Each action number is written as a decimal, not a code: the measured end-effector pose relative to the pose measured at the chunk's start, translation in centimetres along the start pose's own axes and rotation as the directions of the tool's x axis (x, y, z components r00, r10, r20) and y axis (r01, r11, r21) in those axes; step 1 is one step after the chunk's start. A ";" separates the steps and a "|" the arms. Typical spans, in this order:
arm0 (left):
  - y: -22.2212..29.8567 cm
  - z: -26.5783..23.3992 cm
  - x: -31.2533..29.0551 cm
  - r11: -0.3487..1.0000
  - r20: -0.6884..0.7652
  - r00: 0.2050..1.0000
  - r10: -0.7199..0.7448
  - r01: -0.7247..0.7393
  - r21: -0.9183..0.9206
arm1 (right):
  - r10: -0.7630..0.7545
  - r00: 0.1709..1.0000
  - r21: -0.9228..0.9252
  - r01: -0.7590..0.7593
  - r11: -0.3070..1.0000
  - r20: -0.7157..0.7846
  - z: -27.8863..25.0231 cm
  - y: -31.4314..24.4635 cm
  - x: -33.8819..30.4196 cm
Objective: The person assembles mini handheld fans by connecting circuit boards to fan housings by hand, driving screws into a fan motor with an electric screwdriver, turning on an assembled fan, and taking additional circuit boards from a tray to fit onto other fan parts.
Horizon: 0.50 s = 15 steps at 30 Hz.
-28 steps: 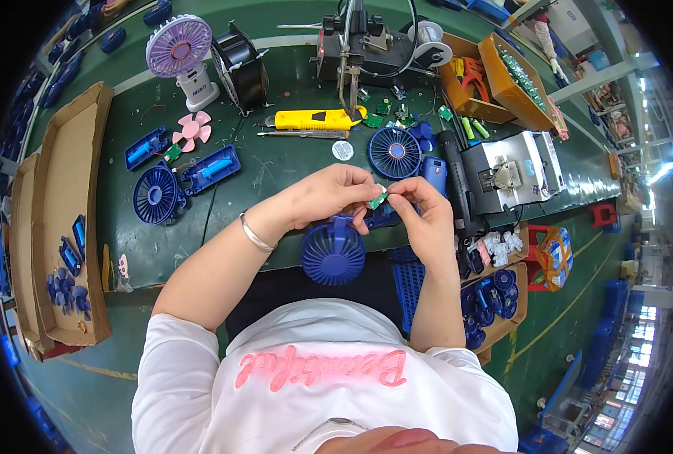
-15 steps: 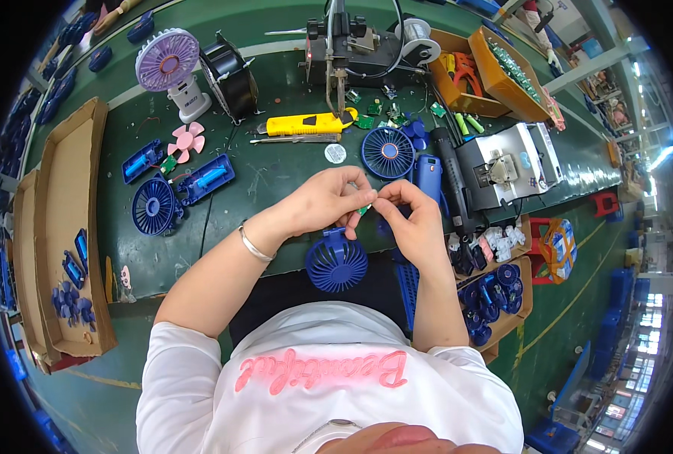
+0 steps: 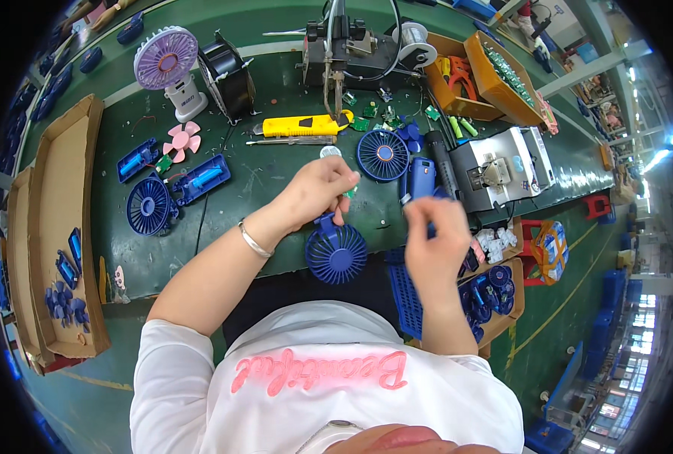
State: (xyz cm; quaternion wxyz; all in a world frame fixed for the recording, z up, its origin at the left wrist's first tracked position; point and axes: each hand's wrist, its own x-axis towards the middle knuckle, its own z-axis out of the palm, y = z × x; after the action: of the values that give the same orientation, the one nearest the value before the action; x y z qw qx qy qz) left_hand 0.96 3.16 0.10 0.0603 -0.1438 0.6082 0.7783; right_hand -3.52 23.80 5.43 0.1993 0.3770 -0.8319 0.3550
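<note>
My left hand [image 3: 320, 195] is closed, pinching a small green circuit board [image 3: 351, 192] between thumb and fingertips. Just below it a blue fan head [image 3: 336, 253] lies at the table's front edge, its neck close under my fingers; whether they touch it is hidden. My right hand [image 3: 436, 231] is apart from the left, near a blue fan handle [image 3: 421, 178] and a black rod-shaped tool [image 3: 446, 168]. Motion smears its fingers, so what they hold, if anything, does not show. Beyond the hands stands a blue round fan [image 3: 384, 155].
A yellow cutter [image 3: 298, 125] and a screwdriver [image 3: 291, 141] lie beyond my left hand. Opened blue fan parts [image 3: 149, 204] sit at left, beside a cardboard tray [image 3: 87, 227]. A soldering stand [image 3: 336, 72] rises at the back; a metal fixture [image 3: 495, 170] stands at right.
My hands have parted. The right one has swung right and slightly down, away from the circuit board, while the left keeps its pinch on the board and has shifted slightly left.
</note>
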 end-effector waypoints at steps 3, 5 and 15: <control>0.6 0.2 -0.3 0.998 0.112 0.994 0.009 -0.016 0.065 | -0.013 0.994 -0.016 0.011 1.000 -0.112 1.0 2.8 3.1; 0.4 -0.1 -0.1 0.999 0.129 0.992 0.009 -0.015 0.043 | 0.006 0.999 0.025 -0.004 1.000 -0.053 2.9 5.3 4.2; 0.9 -0.8 -0.7 0.995 0.192 0.976 0.103 -0.104 -0.006 | 0.164 0.853 0.574 -0.463 0.676 0.496 5.1 1.9 1.8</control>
State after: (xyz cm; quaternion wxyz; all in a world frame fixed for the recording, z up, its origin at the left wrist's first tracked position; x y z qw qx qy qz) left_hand 1.47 2.21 0.91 0.0783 -0.0363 0.6078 0.7894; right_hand -6.40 20.00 2.24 -0.1932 0.3356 -0.7205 0.5752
